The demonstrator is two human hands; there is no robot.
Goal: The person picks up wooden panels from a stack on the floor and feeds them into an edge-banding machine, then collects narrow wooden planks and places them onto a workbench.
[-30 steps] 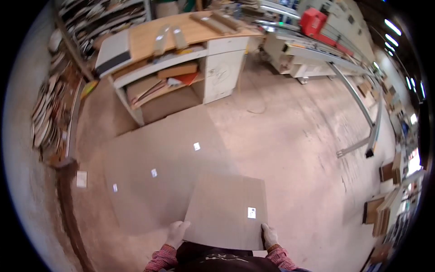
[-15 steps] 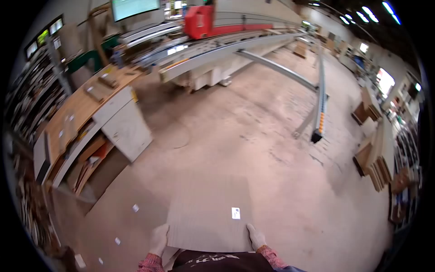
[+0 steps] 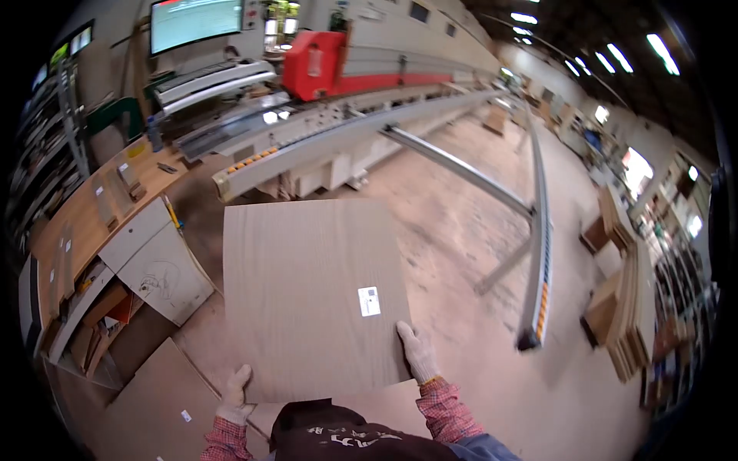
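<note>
- A corner could be knocked or chipped if the flat, rectangular, grey-brown wood-grained panel (image 3: 307, 307) were swung towards the long silver metal beam (image 3: 307, 144) at twelve o'clock, or towards the black-capped silver rail (image 3: 543, 253) at three o'clock; the gap to either cannot be judged
- The far edge could dip, since support is seen only along the near part of the panel, at its seven and four o'clock
- A slip could be caused by smooth glove fabric or an uneven lift; footing could be lost on the brown sheet (image 3: 154, 396) lying on the floor at seven o'clock, as the view of it is partly blocked
- The panel is held out in front of the dark printed garment (image 3: 338, 434), its face turned up and a small white label (image 3: 369, 301) showing towards its three o'clock
- The left hand (image 3: 234, 396), in a pale knitted glove, is placed at the seven o'clock corner, thumb pointed forward along the edge; the panel is gripped there, with most fingers hidden
- The right hand (image 3: 418, 355), gloved alike, is closed on the edge at four o'clock, wrist angled inward; how far its fingers are wrapped underneath cannot be told
</note>
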